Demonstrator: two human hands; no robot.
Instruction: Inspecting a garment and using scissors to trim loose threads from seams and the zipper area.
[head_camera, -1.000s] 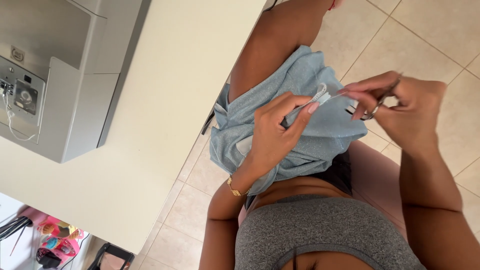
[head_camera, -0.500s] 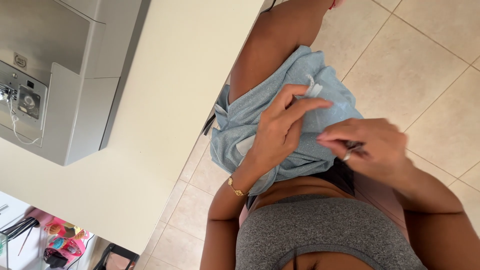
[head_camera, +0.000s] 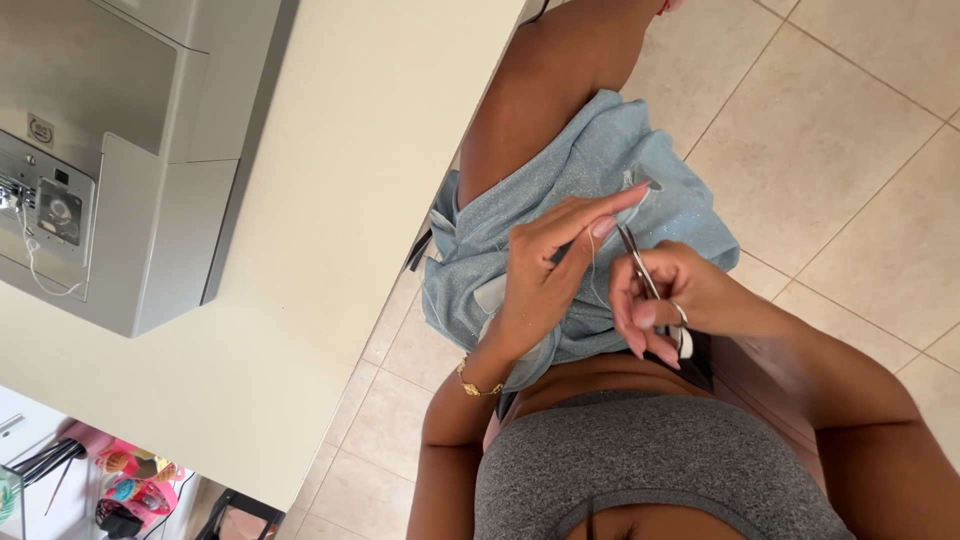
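Observation:
A light-blue glittery fabric (head_camera: 660, 190) lies bunched over my lap. My left hand (head_camera: 545, 275), with a gold bracelet at the wrist, presses flat on the fabric, its fingers stretched toward a fold. A thin thread (head_camera: 594, 270) runs down beside those fingers. My right hand (head_camera: 665, 300) is closed around small metal scissors (head_camera: 632, 255), whose blades point up along my left fingertips, close to the thread. Whether the blades touch the thread cannot be made out.
A cream table (head_camera: 370, 150) runs along the left, with a grey sewing machine (head_camera: 100, 160) on it. Beige floor tiles (head_camera: 840, 130) lie under my legs. Colourful small items (head_camera: 120, 480) sit at the bottom left.
My right hand came down from the upper right and moved in beside my left fingers, scissors now pointing up. My left hand went from pinching the fabric to lying flat on it.

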